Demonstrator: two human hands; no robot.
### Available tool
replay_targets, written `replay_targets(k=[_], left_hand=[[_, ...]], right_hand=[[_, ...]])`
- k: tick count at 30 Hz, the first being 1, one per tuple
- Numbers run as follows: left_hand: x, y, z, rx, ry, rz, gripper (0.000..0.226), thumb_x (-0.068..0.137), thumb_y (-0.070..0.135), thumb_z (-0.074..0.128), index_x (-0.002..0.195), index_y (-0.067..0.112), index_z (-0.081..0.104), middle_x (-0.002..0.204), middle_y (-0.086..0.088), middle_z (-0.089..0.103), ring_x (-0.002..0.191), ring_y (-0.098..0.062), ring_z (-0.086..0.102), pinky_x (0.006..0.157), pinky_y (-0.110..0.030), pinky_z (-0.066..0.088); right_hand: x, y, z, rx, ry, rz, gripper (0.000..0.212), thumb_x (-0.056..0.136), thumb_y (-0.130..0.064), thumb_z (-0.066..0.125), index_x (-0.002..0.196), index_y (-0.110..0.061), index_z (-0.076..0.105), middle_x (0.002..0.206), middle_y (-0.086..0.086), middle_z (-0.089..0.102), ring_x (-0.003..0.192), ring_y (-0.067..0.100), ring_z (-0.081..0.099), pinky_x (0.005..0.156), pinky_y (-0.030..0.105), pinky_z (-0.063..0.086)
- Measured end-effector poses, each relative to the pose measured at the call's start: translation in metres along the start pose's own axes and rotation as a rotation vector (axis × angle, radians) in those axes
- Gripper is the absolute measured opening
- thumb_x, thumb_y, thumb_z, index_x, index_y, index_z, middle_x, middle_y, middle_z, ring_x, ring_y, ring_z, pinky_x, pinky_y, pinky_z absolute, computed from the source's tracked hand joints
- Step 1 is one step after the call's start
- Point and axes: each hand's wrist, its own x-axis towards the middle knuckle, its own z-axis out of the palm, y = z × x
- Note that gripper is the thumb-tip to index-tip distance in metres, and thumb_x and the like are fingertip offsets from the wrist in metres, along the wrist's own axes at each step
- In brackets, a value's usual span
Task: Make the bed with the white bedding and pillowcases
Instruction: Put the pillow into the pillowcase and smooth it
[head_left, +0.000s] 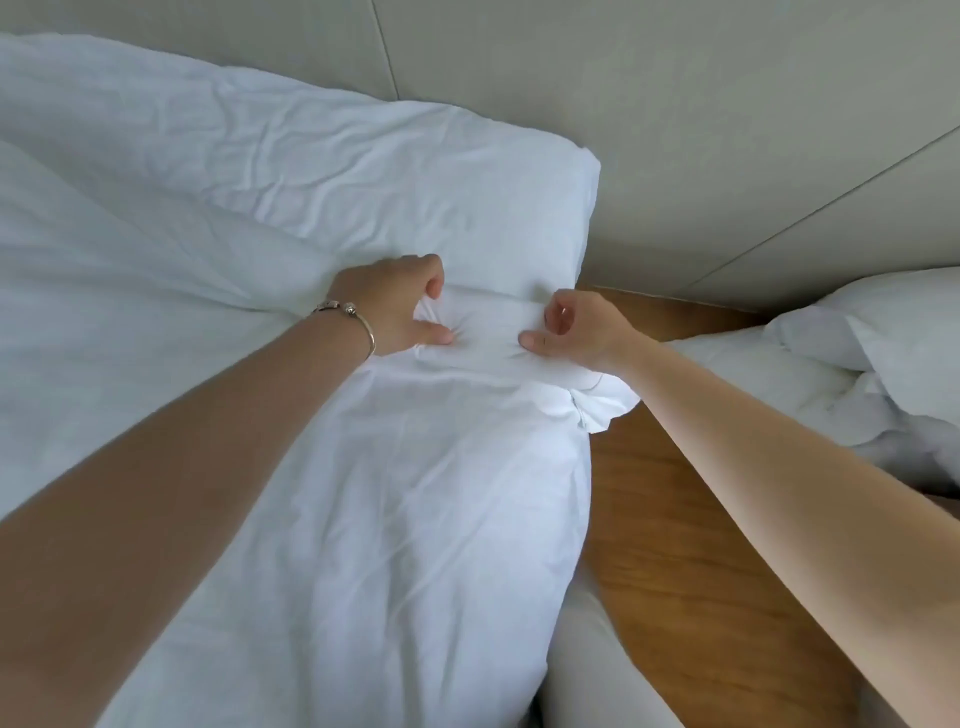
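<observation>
A white pillow (363, 171) lies at the head of the bed against the beige headboard. A white duvet (405, 519) covers the bed's right side below it, with a folded top edge (488, 332) lying just under the pillow. My left hand (400, 306), a bracelet on its wrist, pinches the folded edge between thumb and curled fingers. My right hand (576, 332) grips the same edge a little to the right, thumb on top. A loose corner of white fabric (602, 405) hangs over the bed's side.
The padded beige headboard (675, 130) runs across the top. A wooden floor strip (691, 519) separates this bed from a second bed with rumpled white bedding and a pillow (883, 338) at the right. The mattress side (597, 654) shows at the bottom.
</observation>
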Motion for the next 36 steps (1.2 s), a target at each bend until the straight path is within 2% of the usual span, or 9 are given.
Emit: replay_targets(k=[4,8,11,16,24,28,31,33,36], left_hand=[[0.028,-0.001,-0.013,0.333,-0.099,0.163,0.072,0.06,0.074,0.069,0.114,0.032,0.046,0.115,0.006,0.049,0.112,-0.021,0.045,0.09,-0.035,0.033],[0.041,-0.009,-0.013,0.252,-0.285,0.145,0.074,0.054,0.08,0.067,0.11,0.037,0.048,0.115,0.012,0.05,0.113,-0.016,0.044,0.093,-0.035,0.04],[0.03,-0.012,-0.007,0.249,-0.217,0.155,0.081,0.054,0.081,0.067,0.117,0.033,0.05,0.116,0.01,0.056,0.112,-0.018,0.047,0.092,-0.034,0.039],[0.005,-0.009,0.004,0.248,-0.133,0.1,0.068,0.058,0.074,0.071,0.103,0.028,0.048,0.094,0.007,0.054,0.083,-0.02,0.049,0.068,-0.03,0.033],[-0.088,-0.014,0.08,0.229,0.586,0.3,0.054,0.057,0.047,0.086,0.082,0.013,0.053,0.068,-0.005,0.057,0.064,-0.027,0.059,0.055,-0.034,0.04],[-0.126,-0.02,0.1,0.079,0.565,0.299,0.061,0.064,0.058,0.061,0.106,0.015,0.049,0.085,-0.001,0.062,0.079,-0.028,0.059,0.073,-0.036,0.035],[-0.145,-0.018,0.1,-0.224,0.406,0.137,0.081,0.07,0.061,0.042,0.141,0.021,0.039,0.091,0.007,0.058,0.09,-0.021,0.053,0.086,-0.032,0.03],[-0.148,-0.01,0.099,-0.532,0.42,-0.029,0.071,0.081,0.059,0.031,0.142,0.024,0.041,0.083,0.01,0.059,0.088,-0.015,0.052,0.088,-0.03,0.034],[-0.144,-0.001,0.094,-0.789,0.45,-0.209,0.047,0.097,0.05,0.036,0.134,0.026,0.053,0.077,0.008,0.061,0.088,-0.014,0.06,0.082,-0.023,0.04]], right_hand=[[0.022,-0.018,-0.02,-0.332,-0.112,-0.117,0.065,0.055,-0.051,0.087,0.102,-0.026,0.049,0.1,-0.008,0.052,0.09,0.017,0.054,0.079,0.037,0.047],[0.028,-0.022,-0.019,-0.398,-0.201,-0.142,0.057,0.059,-0.047,0.088,0.098,-0.025,0.053,0.089,-0.016,0.053,0.09,0.016,0.055,0.079,0.034,0.047],[0.022,-0.015,-0.01,-0.373,-0.174,-0.099,0.054,0.06,-0.052,0.085,0.099,-0.031,0.055,0.096,-0.013,0.056,0.095,0.016,0.055,0.081,0.034,0.046],[0.0,-0.005,0.014,-0.353,-0.105,-0.063,0.063,0.066,-0.059,0.079,0.116,-0.033,0.051,0.106,-0.013,0.058,0.097,0.016,0.055,0.077,0.032,0.042],[-0.074,0.005,0.082,-0.462,0.256,-0.159,0.045,0.083,-0.045,0.065,0.121,-0.033,0.045,0.105,-0.008,0.055,0.091,0.02,0.056,0.072,0.037,0.048],[-0.106,0.022,0.108,-0.336,0.258,-0.181,0.056,0.082,-0.026,0.07,0.13,-0.026,0.042,0.121,0.0,0.049,0.115,0.023,0.048,0.084,0.04,0.044],[-0.128,0.029,0.115,-0.134,0.19,-0.159,0.059,0.078,-0.046,0.074,0.125,-0.026,0.044,0.123,-0.003,0.045,0.121,0.018,0.04,0.1,0.04,0.036],[-0.139,0.031,0.119,-0.002,0.152,-0.104,0.042,0.079,-0.066,0.057,0.106,-0.037,0.045,0.115,-0.01,0.045,0.117,0.012,0.039,0.102,0.038,0.033],[-0.14,0.03,0.122,0.059,0.235,-0.143,0.03,0.088,-0.064,0.035,0.079,-0.035,0.04,0.087,-0.013,0.046,0.089,0.01,0.043,0.088,0.046,0.041]])
